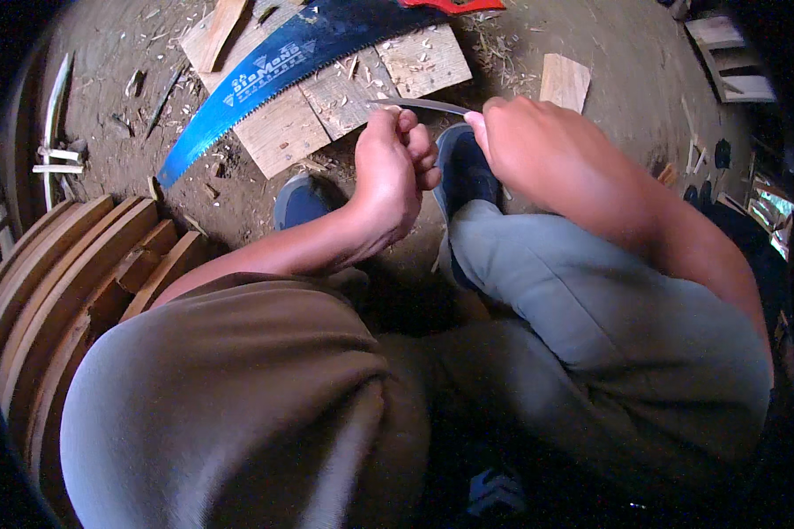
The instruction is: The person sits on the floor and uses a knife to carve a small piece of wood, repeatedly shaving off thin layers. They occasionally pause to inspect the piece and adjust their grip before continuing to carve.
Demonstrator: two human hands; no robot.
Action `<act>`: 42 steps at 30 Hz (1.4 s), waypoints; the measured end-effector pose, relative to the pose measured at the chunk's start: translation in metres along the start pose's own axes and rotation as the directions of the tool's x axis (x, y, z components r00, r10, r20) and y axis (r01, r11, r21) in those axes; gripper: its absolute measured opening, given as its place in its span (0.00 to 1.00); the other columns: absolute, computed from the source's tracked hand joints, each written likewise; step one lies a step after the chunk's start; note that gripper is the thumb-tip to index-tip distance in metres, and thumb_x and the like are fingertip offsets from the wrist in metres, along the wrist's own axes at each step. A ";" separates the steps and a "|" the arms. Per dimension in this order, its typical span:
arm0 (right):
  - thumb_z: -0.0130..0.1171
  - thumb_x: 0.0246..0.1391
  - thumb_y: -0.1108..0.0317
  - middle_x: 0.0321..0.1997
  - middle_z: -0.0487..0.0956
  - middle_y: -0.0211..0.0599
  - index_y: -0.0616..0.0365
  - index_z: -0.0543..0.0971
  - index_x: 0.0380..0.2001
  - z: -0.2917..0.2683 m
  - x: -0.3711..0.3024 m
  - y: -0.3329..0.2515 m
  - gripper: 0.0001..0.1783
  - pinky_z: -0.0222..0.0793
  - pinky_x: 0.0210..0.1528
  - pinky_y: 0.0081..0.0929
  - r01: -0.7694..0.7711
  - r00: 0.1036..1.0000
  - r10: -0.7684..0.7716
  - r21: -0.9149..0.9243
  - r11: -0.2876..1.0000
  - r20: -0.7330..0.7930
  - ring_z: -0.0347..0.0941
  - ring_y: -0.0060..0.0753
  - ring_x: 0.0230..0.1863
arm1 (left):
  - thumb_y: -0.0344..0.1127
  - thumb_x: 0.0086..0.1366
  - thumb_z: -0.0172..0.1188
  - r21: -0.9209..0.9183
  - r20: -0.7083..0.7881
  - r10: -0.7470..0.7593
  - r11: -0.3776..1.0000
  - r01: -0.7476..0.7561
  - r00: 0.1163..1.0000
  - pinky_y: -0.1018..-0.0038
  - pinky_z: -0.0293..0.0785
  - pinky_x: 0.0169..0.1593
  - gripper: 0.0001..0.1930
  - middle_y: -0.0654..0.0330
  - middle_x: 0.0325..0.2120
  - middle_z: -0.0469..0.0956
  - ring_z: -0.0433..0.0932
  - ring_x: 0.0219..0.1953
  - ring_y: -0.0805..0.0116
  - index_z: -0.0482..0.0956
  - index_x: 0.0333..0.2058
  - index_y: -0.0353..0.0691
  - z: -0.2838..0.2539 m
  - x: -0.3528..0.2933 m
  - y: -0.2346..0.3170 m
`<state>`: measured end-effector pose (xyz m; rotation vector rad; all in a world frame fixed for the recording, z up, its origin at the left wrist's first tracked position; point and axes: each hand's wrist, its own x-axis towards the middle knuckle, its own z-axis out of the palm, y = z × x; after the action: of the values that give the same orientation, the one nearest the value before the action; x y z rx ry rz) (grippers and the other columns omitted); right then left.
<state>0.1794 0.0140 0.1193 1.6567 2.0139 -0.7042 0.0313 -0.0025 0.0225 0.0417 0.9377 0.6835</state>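
Note:
My right hand (556, 163) is wrapped round the handle of a knife (430, 104). Its thin, slightly curved blade points left, and the handle is hidden in my fist. Close to the blade's tip, my left hand (390, 167) is closed with its fingers curled in. A small pale bit shows at its thumb tip, but what the fingers hold is too hidden to name. Beyond both hands, a large blue handsaw (287, 66) with a red handle (468, 5) lies across short wooden boards (282, 137). Wood shavings are scattered over the boards.
On the left, curved wooden strips (71, 273) are stacked beside my knee. A loose wood block (565, 81) lies beyond my right hand. My shoes (468, 167) rest on the dirt floor (609, 53), with chips about. A pale wooden frame (728, 57) stands far right.

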 end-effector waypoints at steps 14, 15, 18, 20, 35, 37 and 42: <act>0.43 0.66 0.58 0.24 0.79 0.49 0.61 0.76 0.28 0.008 0.007 -0.002 0.20 0.75 0.27 0.41 0.027 0.982 -0.070 -0.240 0.970 -0.174 0.79 0.49 0.27 | 0.43 0.65 0.36 -0.030 0.011 0.003 1.000 -0.002 1.000 0.74 0.49 0.18 0.12 0.68 0.12 0.54 0.52 0.15 0.74 0.57 0.22 0.50 -0.001 0.007 -0.002; 0.42 0.66 0.58 0.25 0.80 0.50 0.61 0.76 0.28 0.006 0.009 -0.002 0.20 0.75 0.28 0.42 0.031 0.987 -0.067 -0.233 0.972 -0.148 0.79 0.50 0.28 | 0.43 0.65 0.36 -0.036 0.001 -0.004 0.999 0.004 1.000 0.74 0.49 0.18 0.12 0.68 0.12 0.54 0.52 0.15 0.74 0.58 0.23 0.50 -0.003 0.005 0.000; 0.41 0.66 0.57 0.27 0.79 0.55 0.64 0.77 0.28 -0.011 0.010 -0.001 0.23 0.74 0.34 0.48 -0.079 0.982 0.074 -0.023 0.997 -0.172 0.78 0.56 0.31 | 0.43 0.65 0.36 -0.041 0.010 -0.019 0.999 0.020 1.000 0.74 0.49 0.18 0.12 0.68 0.12 0.53 0.52 0.15 0.74 0.58 0.23 0.49 -0.004 0.001 0.004; 0.40 0.66 0.56 0.29 0.78 0.59 0.65 0.75 0.31 -0.019 0.012 -0.002 0.23 0.69 0.39 0.51 -0.108 0.994 0.109 0.048 0.993 -0.016 0.74 0.62 0.35 | 0.43 0.65 0.36 -0.044 0.025 -0.018 0.999 0.019 1.000 0.74 0.48 0.18 0.11 0.68 0.13 0.53 0.52 0.15 0.75 0.58 0.24 0.49 -0.006 0.001 0.007; 0.37 0.67 0.55 0.32 0.78 0.58 0.64 0.77 0.31 -0.016 0.012 -0.005 0.25 0.68 0.43 0.50 -0.036 0.991 0.040 -0.034 0.999 0.125 0.75 0.60 0.37 | 0.44 0.65 0.38 -0.051 0.005 -0.044 0.998 0.044 0.999 0.74 0.48 0.18 0.12 0.69 0.12 0.53 0.51 0.14 0.75 0.59 0.24 0.49 -0.007 0.004 0.001; 0.38 0.66 0.56 0.30 0.78 0.56 0.64 0.77 0.30 -0.011 0.014 -0.007 0.24 0.71 0.41 0.49 0.037 0.996 -0.033 -0.051 0.998 0.078 0.76 0.58 0.36 | 0.44 0.65 0.38 -0.042 -0.014 -0.028 0.999 0.027 1.000 0.74 0.48 0.18 0.12 0.69 0.12 0.52 0.51 0.14 0.75 0.59 0.24 0.49 -0.014 0.004 0.000; 0.41 0.66 0.58 0.24 0.79 0.51 0.63 0.76 0.29 -0.007 0.002 -0.007 0.21 0.76 0.32 0.42 0.042 0.998 -0.047 -0.141 0.989 -0.037 0.79 0.51 0.29 | 0.44 0.66 0.38 -0.060 0.017 -0.045 0.997 0.046 0.999 0.74 0.48 0.18 0.12 0.69 0.12 0.53 0.52 0.15 0.74 0.59 0.24 0.49 -0.006 0.003 -0.003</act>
<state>0.1717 0.0190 0.1238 1.5613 2.0833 -0.5350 0.0293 -0.0049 0.0159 -0.0280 0.8994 0.6678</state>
